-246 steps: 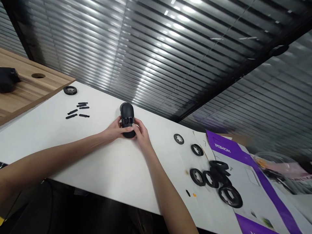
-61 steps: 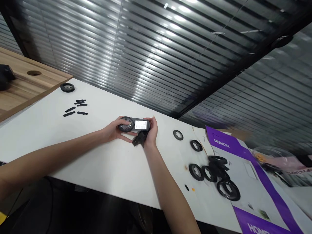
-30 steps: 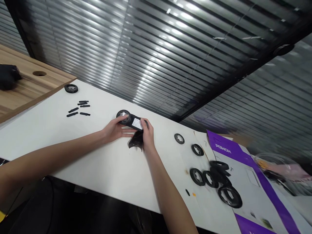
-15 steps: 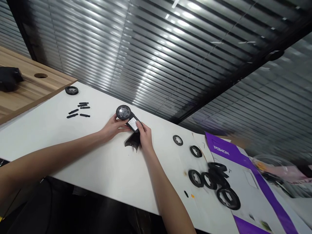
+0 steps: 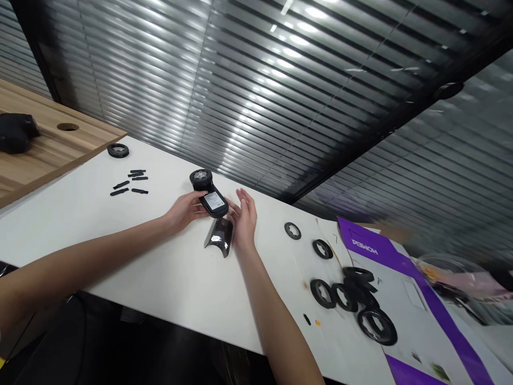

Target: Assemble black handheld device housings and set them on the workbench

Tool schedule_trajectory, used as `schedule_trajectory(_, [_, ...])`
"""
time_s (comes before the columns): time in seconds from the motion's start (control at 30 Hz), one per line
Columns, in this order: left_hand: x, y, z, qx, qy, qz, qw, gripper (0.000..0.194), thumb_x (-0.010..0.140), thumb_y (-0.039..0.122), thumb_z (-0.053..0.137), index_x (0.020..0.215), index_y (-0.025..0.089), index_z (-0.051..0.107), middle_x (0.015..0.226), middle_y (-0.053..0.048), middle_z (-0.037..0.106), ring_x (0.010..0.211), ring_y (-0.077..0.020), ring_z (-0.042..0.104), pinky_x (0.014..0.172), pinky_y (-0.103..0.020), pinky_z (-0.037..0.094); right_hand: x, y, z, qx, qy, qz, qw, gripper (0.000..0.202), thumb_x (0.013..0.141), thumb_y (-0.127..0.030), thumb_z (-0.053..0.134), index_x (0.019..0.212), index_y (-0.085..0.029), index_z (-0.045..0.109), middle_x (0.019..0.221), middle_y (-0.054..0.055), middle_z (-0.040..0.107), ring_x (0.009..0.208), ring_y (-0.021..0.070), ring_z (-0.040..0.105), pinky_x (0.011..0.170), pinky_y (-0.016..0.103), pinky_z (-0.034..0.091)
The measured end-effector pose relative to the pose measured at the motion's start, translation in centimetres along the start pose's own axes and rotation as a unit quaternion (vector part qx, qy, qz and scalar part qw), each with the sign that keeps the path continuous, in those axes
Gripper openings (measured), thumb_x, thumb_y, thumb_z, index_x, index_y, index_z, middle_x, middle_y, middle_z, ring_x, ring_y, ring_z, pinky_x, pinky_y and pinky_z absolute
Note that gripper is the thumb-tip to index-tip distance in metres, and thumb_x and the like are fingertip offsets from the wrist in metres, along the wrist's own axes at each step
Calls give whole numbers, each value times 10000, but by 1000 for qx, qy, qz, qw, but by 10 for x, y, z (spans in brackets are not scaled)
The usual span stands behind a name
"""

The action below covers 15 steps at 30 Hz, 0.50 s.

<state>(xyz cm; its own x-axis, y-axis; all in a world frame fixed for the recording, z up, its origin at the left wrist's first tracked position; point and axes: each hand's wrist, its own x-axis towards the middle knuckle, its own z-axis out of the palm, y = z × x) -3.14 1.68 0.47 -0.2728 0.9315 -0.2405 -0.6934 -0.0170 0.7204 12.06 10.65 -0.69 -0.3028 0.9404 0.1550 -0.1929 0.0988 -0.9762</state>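
Note:
A black fabric shaver [image 5: 214,202], with a round metal-mesh head and a white label on its handle, is held over the white table. My left hand [image 5: 186,210] grips it from the left, thumb on top near the head and fingers beneath. Beside the handle's lower right end is my right hand [image 5: 244,222], its fingers spread and thumb apart; a fingertip is close to the shaver, and I cannot tell if it touches. Just below the shaver lies a dark, glossy, curved translucent piece [image 5: 221,235], standing on the table near my right wrist.
Several small black strips [image 5: 130,183] and a black ring [image 5: 118,151] lie at the left. Several more black rings [image 5: 323,293] are on the right, some on a purple and white box [image 5: 404,310]. Blinds [image 5: 240,107] stand behind the table [image 5: 168,278].
My right hand has let go of the shaver's handle and its fingers have opened. The shaver has tilted, so its mesh head now faces more upward, away from me.

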Motion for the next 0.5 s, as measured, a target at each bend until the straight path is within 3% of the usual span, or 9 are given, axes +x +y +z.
schedule_trajectory(0.1, [-1, 0, 1, -2, 4, 1, 1000, 229, 787, 291, 793, 943, 133, 740, 899, -77, 709, 783, -193, 664, 796, -350, 602, 4, 4, -6, 46, 43, -22, 998, 382, 944, -340, 583, 1321, -343, 645, 1653, 37, 451, 1084, 229, 777, 851, 387, 639])
schedule_trajectory(0.2, [-4, 1, 3, 13, -10, 6, 1000, 264, 738, 297, 828, 936, 153, 731, 883, -59, 695, 775, -187, 644, 765, -334, 585, 5, 10, -11, 56, 30, -19, 998, 372, 926, -265, 562, 1269, -306, 701, 1733, 23, 318, 1135, 265, 769, 779, 381, 670])
schedule_trajectory(0.33, [-6, 2, 5, 34, -22, 3, 999, 306, 706, 306, 849, 950, 166, 729, 899, -58, 698, 776, -180, 628, 717, -307, 555, 2, 12, -9, 57, 4, -23, 998, 301, 888, -241, 571, 1110, -228, 776, 1735, 39, 327, 1257, 323, 709, 694, 342, 671])
schedule_trajectory(0.5, [-6, 2, 5, 32, -26, -5, 999, 302, 708, 299, 846, 953, 169, 728, 899, -59, 711, 778, -183, 639, 725, -311, 551, -3, 2, -1, 61, 5, -35, 997, 312, 806, -242, 619, 1054, -242, 808, 1692, 53, 405, 1326, 348, 656, 719, 331, 631])
